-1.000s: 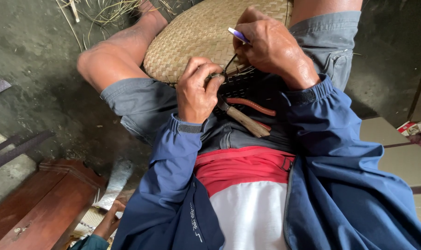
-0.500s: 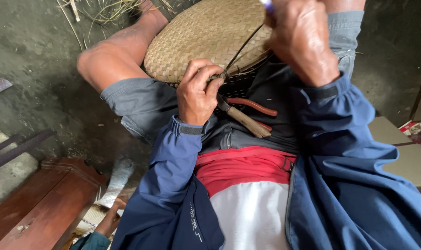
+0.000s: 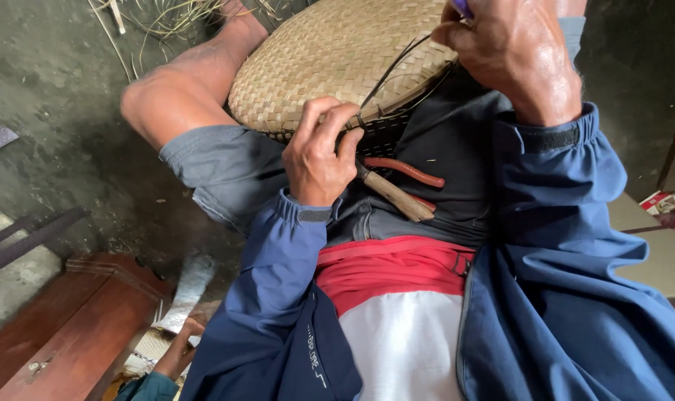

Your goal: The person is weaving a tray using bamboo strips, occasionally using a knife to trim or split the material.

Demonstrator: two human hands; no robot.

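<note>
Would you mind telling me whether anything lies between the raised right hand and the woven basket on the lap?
Nothing visible blocks it. The right hand is lifted above the woven basket, joined to it only by a thin dark strand running down to the rim, where the left hand pinches the edge. The wooden-handled tool lies lower, off that line.

Round woven tray [image 3: 330,59] (on lap), tilted
</note>
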